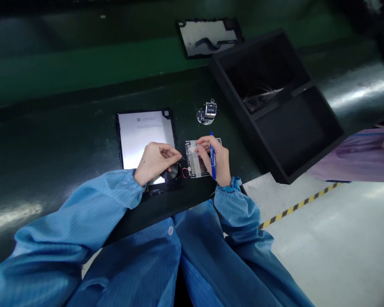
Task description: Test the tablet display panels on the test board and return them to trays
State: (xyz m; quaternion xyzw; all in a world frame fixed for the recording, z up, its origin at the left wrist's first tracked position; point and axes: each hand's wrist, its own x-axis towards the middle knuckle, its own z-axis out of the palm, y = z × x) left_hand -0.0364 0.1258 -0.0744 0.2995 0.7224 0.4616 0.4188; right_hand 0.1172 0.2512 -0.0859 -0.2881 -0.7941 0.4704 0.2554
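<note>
My left hand (157, 162) is closed in a pinch above the right part of a display panel (144, 130) with a pale, printed back and black frame. Anything between its fingertips is too small to make out. My right hand (219, 161) holds a blue pen (213, 160), tucked upright against the fingers. Its thumb and index finger are pinched together over a circuit board (189, 160), near pale tape (196, 164) on that board. A red wire loop (184, 172) shows at the board's left edge, between the two hands.
A chrome tally counter (208, 111) stands behind the board. To the right, a black two-compartment tray (256, 123) overhangs the table edge. Another panel (208, 38) lies at the back. A person in pinkish clothing (361, 155) is at the far right, above striped floor tape (301, 205).
</note>
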